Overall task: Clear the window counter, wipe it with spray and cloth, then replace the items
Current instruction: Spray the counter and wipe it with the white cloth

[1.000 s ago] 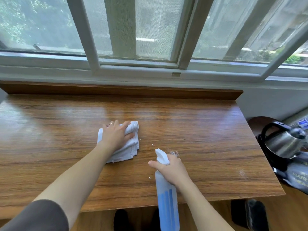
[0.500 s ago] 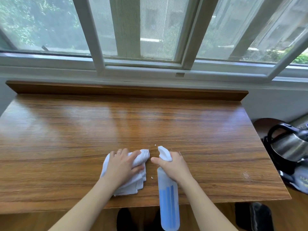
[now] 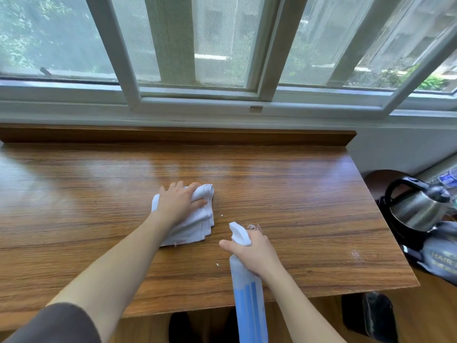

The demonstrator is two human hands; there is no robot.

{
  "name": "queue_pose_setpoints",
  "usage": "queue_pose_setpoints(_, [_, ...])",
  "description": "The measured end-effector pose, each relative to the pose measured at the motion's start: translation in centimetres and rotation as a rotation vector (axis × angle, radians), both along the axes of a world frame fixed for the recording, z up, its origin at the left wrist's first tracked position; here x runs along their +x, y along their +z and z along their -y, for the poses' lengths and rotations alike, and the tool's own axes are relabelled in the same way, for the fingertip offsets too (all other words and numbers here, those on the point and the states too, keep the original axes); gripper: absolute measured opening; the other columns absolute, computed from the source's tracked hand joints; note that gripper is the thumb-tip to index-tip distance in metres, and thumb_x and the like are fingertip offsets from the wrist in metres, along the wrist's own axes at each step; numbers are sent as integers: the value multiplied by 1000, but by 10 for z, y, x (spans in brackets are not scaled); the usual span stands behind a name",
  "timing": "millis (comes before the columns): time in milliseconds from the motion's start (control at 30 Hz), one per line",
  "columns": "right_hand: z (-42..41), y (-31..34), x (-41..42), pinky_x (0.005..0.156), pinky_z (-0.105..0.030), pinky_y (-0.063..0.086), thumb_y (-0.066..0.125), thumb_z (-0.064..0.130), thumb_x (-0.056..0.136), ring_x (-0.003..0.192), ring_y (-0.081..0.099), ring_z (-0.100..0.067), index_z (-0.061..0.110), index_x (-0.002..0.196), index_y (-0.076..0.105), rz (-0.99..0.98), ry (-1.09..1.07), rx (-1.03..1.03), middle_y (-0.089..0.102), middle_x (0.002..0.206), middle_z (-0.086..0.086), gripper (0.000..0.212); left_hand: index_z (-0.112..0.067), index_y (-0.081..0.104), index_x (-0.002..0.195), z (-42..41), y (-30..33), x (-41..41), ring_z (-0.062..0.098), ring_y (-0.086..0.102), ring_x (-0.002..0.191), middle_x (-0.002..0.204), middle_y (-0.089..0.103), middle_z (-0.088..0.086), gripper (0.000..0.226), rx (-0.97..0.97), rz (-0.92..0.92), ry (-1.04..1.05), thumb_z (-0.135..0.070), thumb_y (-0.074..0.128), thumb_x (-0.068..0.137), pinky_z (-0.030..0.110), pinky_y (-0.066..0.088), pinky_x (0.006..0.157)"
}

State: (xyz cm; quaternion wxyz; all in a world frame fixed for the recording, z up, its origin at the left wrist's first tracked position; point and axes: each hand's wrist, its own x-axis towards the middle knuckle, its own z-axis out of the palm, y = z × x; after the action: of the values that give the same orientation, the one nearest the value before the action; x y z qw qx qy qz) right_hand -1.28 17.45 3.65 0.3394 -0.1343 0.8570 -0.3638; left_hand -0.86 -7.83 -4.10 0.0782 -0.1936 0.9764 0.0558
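With the left hand point(image 3: 179, 204) pressing the folded cloth point(image 3: 193, 225) mid-counter point(image 3: 309, 206) and the right hand point(image 3: 252, 251) gripping the spray bottle point(image 3: 248, 298) at the front edge, 2 white speck patches point(image 3: 355, 254) to the right risk being missed.

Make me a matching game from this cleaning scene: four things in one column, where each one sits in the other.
Things:
1. white cloth
2. spray bottle
3. steel kettle
4. white specks

Places:
A. off the counter's right end
B. under the left hand
C. on the wooden counter near its right edge
D. gripped by the right hand

Pairs: 1-B, 2-D, 3-A, 4-C
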Motion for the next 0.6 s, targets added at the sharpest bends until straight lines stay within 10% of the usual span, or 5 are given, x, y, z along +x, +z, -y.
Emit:
queue_pose_setpoints(333, [-2, 4, 11, 59, -28, 37, 73, 50, 81, 60, 45, -10, 16, 72, 55, -14, -18, 0, 51, 66, 3, 39, -38, 46, 136, -38, 2, 37, 26, 53, 114, 120, 60, 3, 69, 10, 13, -126, -77, 26, 84, 46, 39, 92])
queue_pose_setpoints(600, [-9, 5, 18, 59, -29, 37, 73, 49, 83, 60, 48, -10, 22, 68, 53, -3, -30, 33, 53, 64, 7, 37, -35, 65, 100, -94, -17, 124, 24, 59, 67, 73, 59, -2, 52, -77, -202, -222, -74, 40, 79, 37, 42, 61])
